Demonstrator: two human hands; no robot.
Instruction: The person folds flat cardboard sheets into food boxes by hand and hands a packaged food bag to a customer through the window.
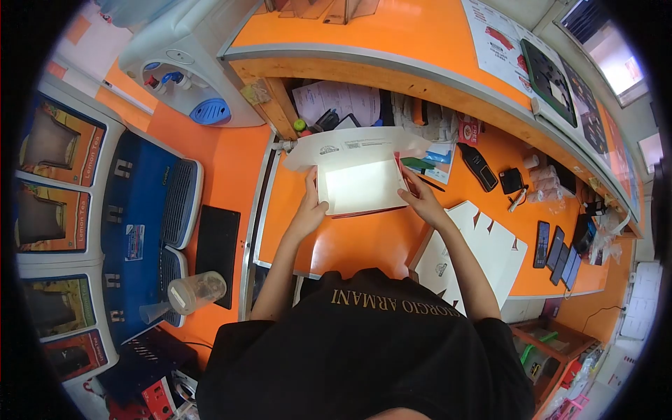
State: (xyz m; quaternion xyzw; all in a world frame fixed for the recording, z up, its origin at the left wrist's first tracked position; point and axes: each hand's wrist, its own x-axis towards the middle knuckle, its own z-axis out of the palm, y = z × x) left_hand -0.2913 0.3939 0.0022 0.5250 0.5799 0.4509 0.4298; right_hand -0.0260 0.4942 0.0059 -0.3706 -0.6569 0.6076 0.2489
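An open white cardboard box (362,186) with red edges is held over the orange counter (343,245). Its printed flap stands up at the far side. My left hand (310,206) grips the box's left side, the thumb near its front corner. At the right side, my right hand (421,201) holds the box wall, with the thumb on the near right corner. Flat white cardboard pieces (483,245) with dark red notches lie on the counter near my right forearm.
Drink dispensers (52,154) and a water dispenser (189,63) stand at the left. A black tablet (217,245) lies near a clear plastic jug (199,290). Phones (542,245) and a black pouch (478,168) lie at the right, under an orange shelf (392,35).
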